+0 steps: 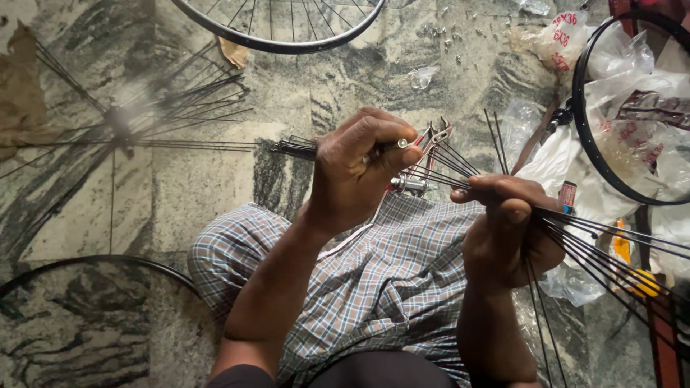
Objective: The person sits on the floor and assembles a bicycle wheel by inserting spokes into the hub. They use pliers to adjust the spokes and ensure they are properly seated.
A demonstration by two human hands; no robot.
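Note:
My left hand (359,169) is closed in a fist around a bundle of thin black spokes (291,149), whose ends stick out to the left. My right hand (507,230) grips several more black spokes (611,248) that fan out to the lower right. Between the hands, spokes cross over a small metal wheel hub (408,185) resting on my checked cloth-covered lap (388,273). Pliers with red handles (433,136) lie just behind the left hand.
A laced wheel (280,44) lies at the top. A hub with loose radiating spokes (118,126) sits on the marble floor at left. A black rim (586,136) lies over white plastic bags (632,86) at right, another rim (93,260) at lower left. Small nipples (449,32) are scattered.

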